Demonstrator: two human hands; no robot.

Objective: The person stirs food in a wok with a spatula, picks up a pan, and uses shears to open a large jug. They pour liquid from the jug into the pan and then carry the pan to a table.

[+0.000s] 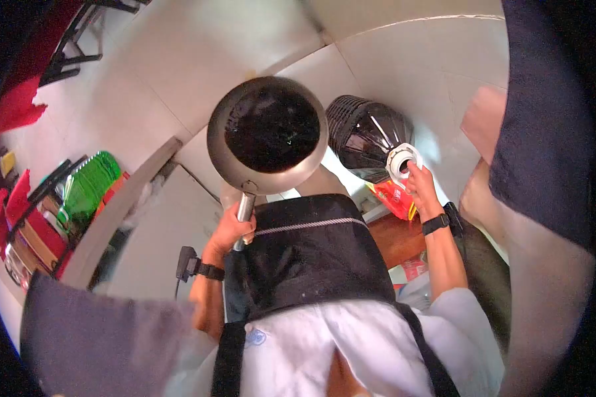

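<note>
My left hand [235, 228] is wrapped round the metal handle of a wok [306, 173]. Dark liquid [271, 129] covers much of the wok's inside. To the right, my right hand [420, 185] is closed on the white ring-shaped neck of a large ribbed bottle [369, 132], which lies tilted with its mouth towards me. The bottle looks dark through its clear wall. A red and yellow packet [394, 198] shows just below the bottle, beside my right hand.
A green plastic bottle [89, 185] stands at the left among red items and a dark rack. A grey edge [122, 215] runs along the left. Pale tiled walls [152, 73] rise behind. Dark cloth [543, 132] hangs at the right.
</note>
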